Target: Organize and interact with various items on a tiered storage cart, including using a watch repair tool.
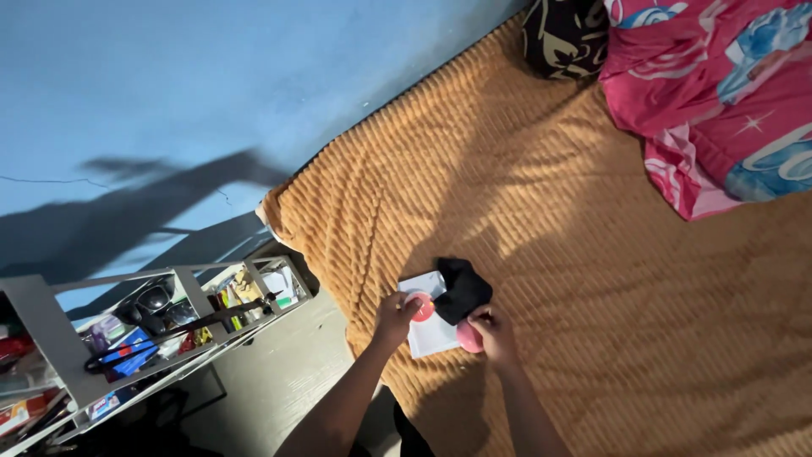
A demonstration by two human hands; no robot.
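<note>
My left hand pinches a small red round object at the near edge of the bed. My right hand grips a pink round object and touches a black cloth. Both round objects and the cloth rest over a white sheet of paper or fabric lying on the orange ribbed blanket. The black cloth is crumpled and covers the sheet's far right part.
A pink patterned blanket and a dark patterned cushion lie at the bed's far end. A grey metal rack packed with small items stands left of the bed against a blue wall. Grey floor lies between the rack and the bed.
</note>
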